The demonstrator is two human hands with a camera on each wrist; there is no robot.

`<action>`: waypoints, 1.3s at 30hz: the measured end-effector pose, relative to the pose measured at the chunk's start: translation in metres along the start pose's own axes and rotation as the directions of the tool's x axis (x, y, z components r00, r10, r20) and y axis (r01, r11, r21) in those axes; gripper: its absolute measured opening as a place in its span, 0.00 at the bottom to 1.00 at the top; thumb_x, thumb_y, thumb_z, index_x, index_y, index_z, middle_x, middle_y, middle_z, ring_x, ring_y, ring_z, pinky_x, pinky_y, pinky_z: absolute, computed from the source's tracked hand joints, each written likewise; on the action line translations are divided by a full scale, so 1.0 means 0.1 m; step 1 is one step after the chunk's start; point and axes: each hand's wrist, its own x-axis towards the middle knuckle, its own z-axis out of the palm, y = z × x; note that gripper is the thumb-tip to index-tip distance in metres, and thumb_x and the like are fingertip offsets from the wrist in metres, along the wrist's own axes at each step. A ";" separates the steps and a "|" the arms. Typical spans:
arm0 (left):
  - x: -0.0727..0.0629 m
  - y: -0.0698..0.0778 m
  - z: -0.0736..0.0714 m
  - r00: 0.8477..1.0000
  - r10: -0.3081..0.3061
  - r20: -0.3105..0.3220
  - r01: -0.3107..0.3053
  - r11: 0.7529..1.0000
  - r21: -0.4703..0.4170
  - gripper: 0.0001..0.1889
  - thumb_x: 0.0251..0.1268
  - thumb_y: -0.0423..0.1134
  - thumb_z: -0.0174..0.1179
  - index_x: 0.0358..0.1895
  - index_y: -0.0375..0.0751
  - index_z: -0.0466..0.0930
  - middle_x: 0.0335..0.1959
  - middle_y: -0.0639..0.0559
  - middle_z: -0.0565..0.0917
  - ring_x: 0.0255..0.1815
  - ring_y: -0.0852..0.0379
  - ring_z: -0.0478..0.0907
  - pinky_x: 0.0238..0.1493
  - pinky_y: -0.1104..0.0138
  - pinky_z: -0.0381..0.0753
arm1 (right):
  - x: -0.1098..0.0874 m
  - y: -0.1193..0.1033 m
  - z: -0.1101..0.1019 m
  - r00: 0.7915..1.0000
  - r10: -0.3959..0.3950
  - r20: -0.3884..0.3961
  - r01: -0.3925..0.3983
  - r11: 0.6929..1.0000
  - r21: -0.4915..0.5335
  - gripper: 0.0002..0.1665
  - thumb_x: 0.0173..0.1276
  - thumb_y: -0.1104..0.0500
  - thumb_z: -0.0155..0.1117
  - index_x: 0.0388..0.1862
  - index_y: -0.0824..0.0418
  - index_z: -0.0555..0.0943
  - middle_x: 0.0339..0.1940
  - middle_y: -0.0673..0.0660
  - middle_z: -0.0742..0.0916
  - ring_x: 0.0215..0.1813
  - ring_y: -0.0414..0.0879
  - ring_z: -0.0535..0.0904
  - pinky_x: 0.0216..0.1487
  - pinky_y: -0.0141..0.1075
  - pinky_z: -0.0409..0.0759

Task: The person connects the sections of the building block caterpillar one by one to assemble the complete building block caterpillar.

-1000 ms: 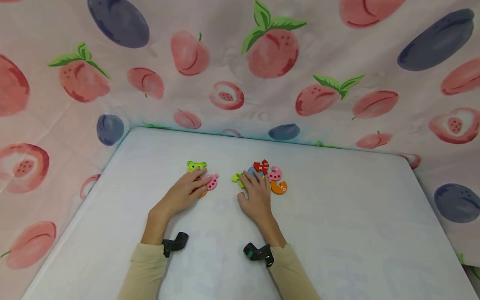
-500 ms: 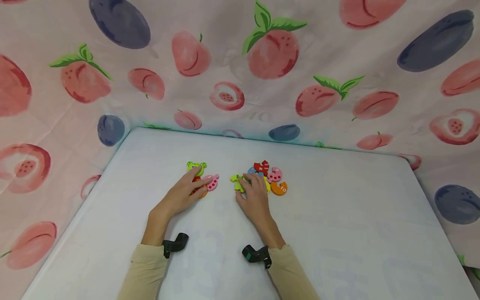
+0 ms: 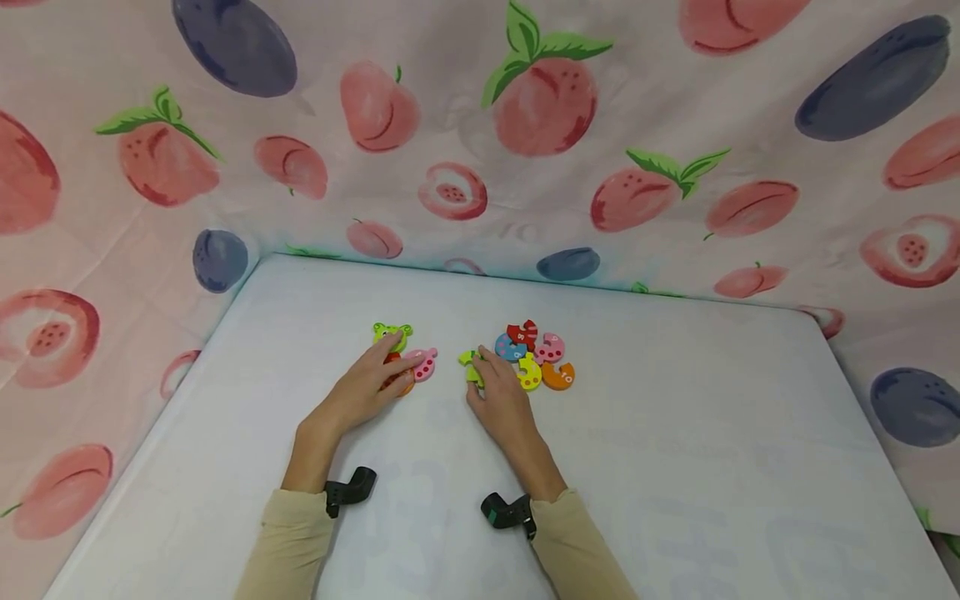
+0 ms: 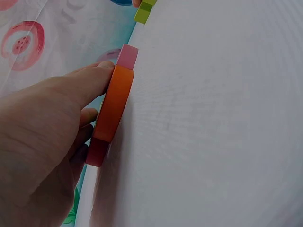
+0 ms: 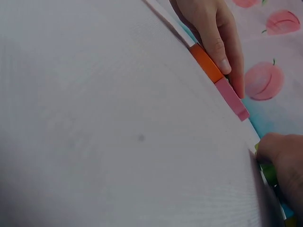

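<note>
- Sleeves point(image 3: 288, 537), tan, pr., nearest me; dark wrist cams point(image 3: 508, 511), 1 ea. arm.
- Counter point(image 3: 712, 458), white, under all pcs.
- R hand point(image 3: 504, 408): thumb & fingertips pinch green pc point(image 3: 468, 358), which sits betw. the two groups, apart from L grp.
- L hand point(image 3: 367, 379): not clenched; fingers laid over L grp, thumb at edge of orange pc point(image 4: 115, 101).
- L grp, cont'd: red pc point(image 4: 98, 151), partly hid. by hand; pink dotted pc point(image 3: 425, 367); green animal-face pc point(image 3: 384, 333) at far end. Whether they interlock I can't tell.
- R grp, loose, near to far: yellow dotted pc point(image 3: 532, 382); orange pc no. 10 point(image 3: 557, 379), just beside; blue pc point(image 3: 507, 348); pink curved pc point(image 3: 553, 342); red pc no. 8 point(image 3: 525, 342), farthest.
- Backdrop point(image 3: 450, 108), fruit-print cloth, behind.

Step, my judgement: R hand brings one pc over while L steadies its grp. Next move, I'd say, calls for keeping pinch light, turning green pc's cut edge toward pink pc & sliding it flat, w/o L hand shoving the grp.
</note>
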 end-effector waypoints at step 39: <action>0.04 0.29 0.12 0.996 0.062 0.065 -0.061 0.998 -0.015 0.24 0.63 0.53 0.62 0.63 0.61 0.76 0.74 0.49 0.63 0.76 0.45 0.56 0.70 0.44 0.66 | -0.03 0.06 0.03 0.990 -0.088 -0.112 0.118 0.946 0.301 0.25 0.60 0.63 0.67 0.58 0.64 0.78 0.61 0.59 0.78 0.64 0.53 0.72 0.66 0.44 0.76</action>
